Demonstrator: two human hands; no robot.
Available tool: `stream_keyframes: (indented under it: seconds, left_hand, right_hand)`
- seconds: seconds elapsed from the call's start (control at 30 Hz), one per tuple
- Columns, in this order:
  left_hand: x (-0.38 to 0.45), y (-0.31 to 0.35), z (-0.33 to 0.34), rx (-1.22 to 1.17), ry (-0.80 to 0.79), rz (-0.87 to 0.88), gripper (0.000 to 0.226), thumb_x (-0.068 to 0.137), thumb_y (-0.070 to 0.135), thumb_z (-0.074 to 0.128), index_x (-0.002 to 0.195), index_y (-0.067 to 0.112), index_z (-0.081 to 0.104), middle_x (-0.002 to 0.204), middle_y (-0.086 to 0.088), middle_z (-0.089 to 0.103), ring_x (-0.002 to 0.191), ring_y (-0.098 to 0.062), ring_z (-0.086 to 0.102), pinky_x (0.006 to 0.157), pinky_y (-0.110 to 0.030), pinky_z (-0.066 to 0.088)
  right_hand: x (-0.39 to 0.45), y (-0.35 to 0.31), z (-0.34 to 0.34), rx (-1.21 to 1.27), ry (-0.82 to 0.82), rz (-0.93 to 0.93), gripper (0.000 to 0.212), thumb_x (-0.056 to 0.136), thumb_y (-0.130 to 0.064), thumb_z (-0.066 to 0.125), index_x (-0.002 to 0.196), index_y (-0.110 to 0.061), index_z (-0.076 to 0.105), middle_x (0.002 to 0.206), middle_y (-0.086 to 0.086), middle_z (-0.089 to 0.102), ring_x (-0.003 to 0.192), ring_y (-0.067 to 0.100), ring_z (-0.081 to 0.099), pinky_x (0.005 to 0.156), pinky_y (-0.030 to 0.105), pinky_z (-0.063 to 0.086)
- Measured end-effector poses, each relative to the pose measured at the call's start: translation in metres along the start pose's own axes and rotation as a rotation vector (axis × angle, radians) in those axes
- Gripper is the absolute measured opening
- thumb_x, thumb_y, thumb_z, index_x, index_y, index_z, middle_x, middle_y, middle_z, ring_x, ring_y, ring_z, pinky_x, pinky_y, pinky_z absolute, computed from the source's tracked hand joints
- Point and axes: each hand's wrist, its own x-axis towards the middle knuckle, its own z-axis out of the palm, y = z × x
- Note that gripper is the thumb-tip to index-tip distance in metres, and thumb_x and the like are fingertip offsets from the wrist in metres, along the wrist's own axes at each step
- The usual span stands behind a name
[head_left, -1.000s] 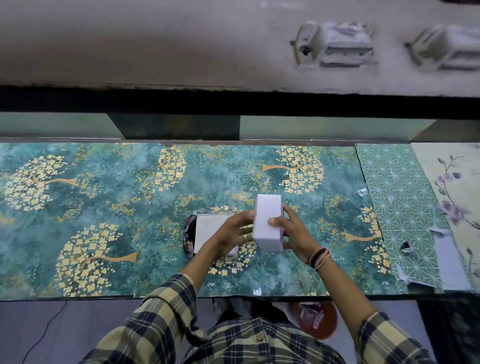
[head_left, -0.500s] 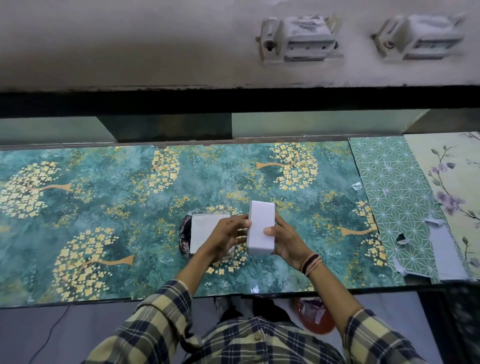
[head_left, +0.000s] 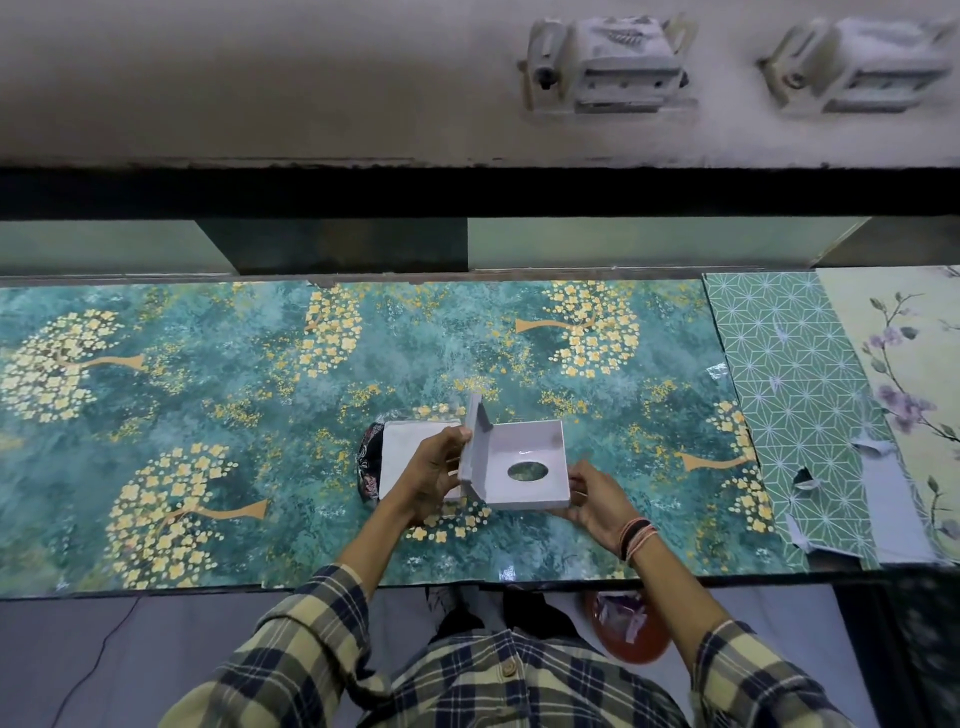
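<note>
White cardboard box with an oval cut-out (head_left: 537, 441), half-unfolded above the teal floral desk (head_left: 208, 415): left hand (head_left: 431, 480) fingers grip its upright flap at 9 o'clock, right hand (head_left: 592, 501) fingers pinch the 3 o'clock edge; flattening it probably calls for spreading both panels apart.

Op 1: Light?
Op 2: I log soft, dimmish light; small glare spots on the desk (head_left: 260, 415), front edge and right end.
Op 1: Sharpness?
Op 2: Centre sharp; corners bowed, smeared.
</note>
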Motion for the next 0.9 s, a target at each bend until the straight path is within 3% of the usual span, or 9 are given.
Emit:
stream_keyframes:
  seconds: [0.1,0.27,0.4,0.47,0.53,0.63,0.73,0.83,0.9]
  left_hand:
    - [-0.001,-0.011,-0.002,0.046,-0.015,0.021,0.053,0.075,0.047,0.070,0.112,0.009,0.073,0.119,-0.023,0.065,0.109,-0.036,0.056,0.091,-0.054,0.044]
    - [-0.007,-0.011,-0.002,0.053,-0.007,0.007,0.054,0.072,0.050,0.068,0.107,0.009,0.067,0.113,-0.019,0.064,0.101,-0.033,0.059,0.077,-0.044,0.050]
    - [-0.011,-0.007,-0.003,0.044,-0.009,-0.037,0.062,0.066,0.058,0.064,0.105,0.010,0.064,0.089,-0.010,0.069,0.079,-0.030,0.061,0.063,-0.035,0.046]
    - [-0.011,-0.004,-0.003,-0.025,0.002,0.002,0.061,0.067,0.057,0.062,0.106,0.010,0.066,0.088,-0.011,0.071,0.080,-0.030,0.062,0.066,-0.036,0.046]
    - [-0.009,0.003,-0.002,-0.146,0.009,0.046,0.064,0.073,0.054,0.059,0.114,0.005,0.064,0.096,-0.016,0.069,0.086,-0.031,0.063,0.070,-0.038,0.050]
    - [-0.003,0.016,0.004,-0.302,-0.002,0.065,0.062,0.090,0.049,0.047,0.125,0.000,0.060,0.107,-0.020,0.065,0.093,-0.032,0.063,0.075,-0.039,0.052]
    - [0.004,0.032,0.017,-0.324,0.012,0.042,0.056,0.099,0.045,0.038,0.122,0.001,0.063,0.103,-0.018,0.071,0.089,-0.029,0.066,0.071,-0.035,0.055]
    - [0.009,0.048,0.030,-0.262,0.097,0.039,0.043,0.105,0.035,0.034,0.106,0.009,0.067,0.092,-0.012,0.072,0.083,-0.025,0.065,0.063,-0.032,0.052]
    - [0.013,0.051,0.024,-0.172,0.221,0.063,0.036,0.108,0.035,0.036,0.108,0.011,0.063,0.096,-0.011,0.069,0.087,-0.025,0.066,0.071,-0.033,0.053]
  right_hand:
    - [-0.001,0.002,0.003,-0.145,0.064,-0.015,0.027,0.101,-0.010,0.045,0.092,-0.002,0.070,0.082,0.014,0.071,0.076,0.029,0.066,0.086,0.052,0.059]
    - [0.005,0.005,0.005,-0.339,0.157,-0.058,0.018,0.094,-0.005,0.056,0.085,-0.006,0.072,0.075,0.009,0.070,0.068,0.022,0.066,0.061,0.033,0.063]
    - [0.018,0.011,-0.001,-0.417,0.327,-0.081,0.026,0.089,-0.017,0.053,0.066,-0.013,0.064,0.063,0.009,0.061,0.062,0.021,0.057,0.063,0.055,0.060]
    - [0.011,0.002,0.004,-0.542,0.423,-0.208,0.034,0.089,-0.016,0.054,0.055,-0.016,0.050,0.054,0.002,0.049,0.059,0.019,0.046,0.053,0.037,0.047]
    - [0.002,-0.012,0.014,-0.616,0.486,-0.392,0.027,0.095,-0.013,0.056,0.069,-0.014,0.063,0.063,0.000,0.058,0.063,0.021,0.051,0.055,0.027,0.039]
    - [0.000,-0.034,0.035,-0.618,0.241,-0.477,0.018,0.095,-0.025,0.063,0.096,-0.010,0.074,0.088,0.003,0.071,0.074,0.016,0.061,0.068,0.030,0.051]
    - [0.004,-0.053,0.056,-0.596,-0.041,-0.386,0.034,0.094,-0.035,0.067,0.074,-0.008,0.069,0.071,0.009,0.067,0.053,0.016,0.057,0.054,0.029,0.050]
    - [0.014,-0.070,0.066,-0.619,-0.009,-0.477,0.039,0.094,-0.024,0.069,0.062,-0.005,0.056,0.054,0.011,0.047,0.038,0.017,0.049,0.050,0.029,0.045]
    - [0.026,-0.079,0.064,-0.603,0.066,-0.510,0.037,0.093,-0.018,0.068,0.062,-0.005,0.056,0.055,0.010,0.045,0.039,0.019,0.047,0.050,0.031,0.047]
